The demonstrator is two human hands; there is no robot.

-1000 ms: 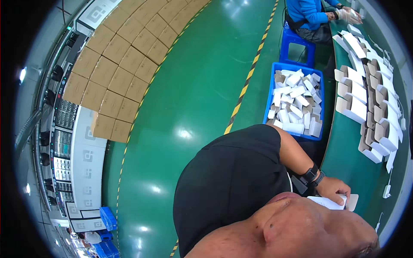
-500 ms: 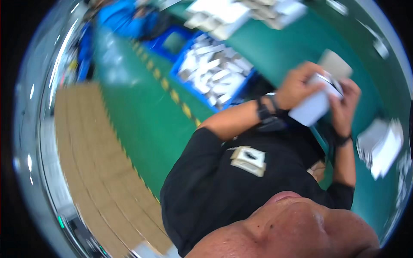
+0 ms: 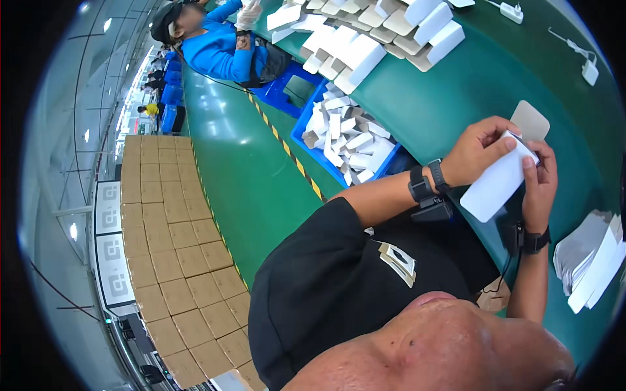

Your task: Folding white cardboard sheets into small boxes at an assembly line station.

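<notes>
Over the green table (image 3: 417, 107), both my hands hold a small white folding carton (image 3: 492, 189) with long flaps; one flap points toward me and a grey-beige one sticks out on the far side. My left hand (image 3: 481, 148) pinches the carton's middle between thumb and fingers. On its right side, the fingers of my right hand (image 3: 540, 179) close on the edge near a narrow dark gap. What lies inside that gap cannot be made out. Both wrists wear dark bands.
Flat white carton blanks (image 3: 590, 260) lie at the right. Several folded cartons (image 3: 391, 29) stand at the far side, near white plug adapters (image 3: 512, 12). A blue crate (image 3: 339, 173) of white cartons is left of the table. Beyond sits a person in blue (image 3: 218, 55); brown boxes (image 3: 176, 254) line the left.
The view has shifted and sharpened, so the scene sits lower and more to the right. Both hands keep hold of the carton.
</notes>
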